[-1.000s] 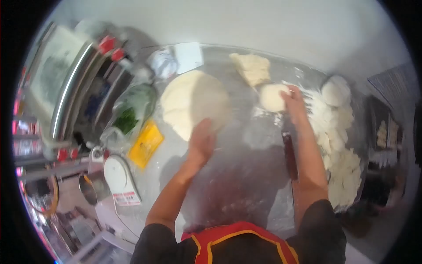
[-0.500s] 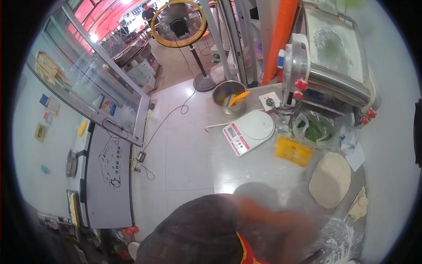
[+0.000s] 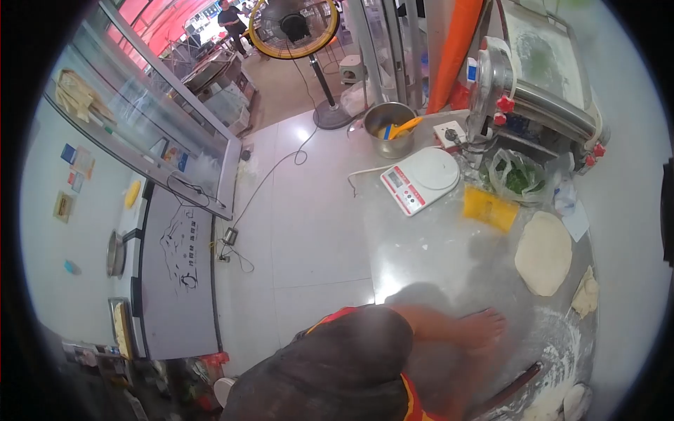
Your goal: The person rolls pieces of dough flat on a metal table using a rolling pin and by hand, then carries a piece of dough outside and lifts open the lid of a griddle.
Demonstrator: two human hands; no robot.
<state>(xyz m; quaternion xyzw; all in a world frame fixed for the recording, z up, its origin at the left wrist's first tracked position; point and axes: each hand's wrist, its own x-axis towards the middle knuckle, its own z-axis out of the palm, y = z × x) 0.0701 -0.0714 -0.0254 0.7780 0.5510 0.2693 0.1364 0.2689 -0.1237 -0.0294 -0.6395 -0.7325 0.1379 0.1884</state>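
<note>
My left hand (image 3: 484,327) reaches rightward over the steel worktop (image 3: 421,259), fingers stretched out and somewhat blurred. I see nothing held in it. A smeared, reddish-brown shape below it looks like my right forearm (image 3: 456,389); its hand cannot be made out. A dark wooden rolling pin (image 3: 516,384) lies just below and to the right, on scattered flour (image 3: 558,351). Beyond my left hand rests a flat oval dough sheet (image 3: 544,254). A small dough scrap (image 3: 585,293) is beside it, and a pale round lump (image 3: 578,401) sits at the lower right.
Along the worktop's far side stand a white kitchen scale (image 3: 425,179), a yellow scraper-like sheet (image 3: 490,208), a bag of chopped greens (image 3: 518,175) and a steel pot (image 3: 390,144). A dough roller machine (image 3: 540,105) is behind them. A fan (image 3: 295,31) stands near the doorway.
The view has shifted, so the worktop items sit farther right and higher. My left hand shows more clearly with fingers extended. More of the rolling pin and the pale lump is visible.
</note>
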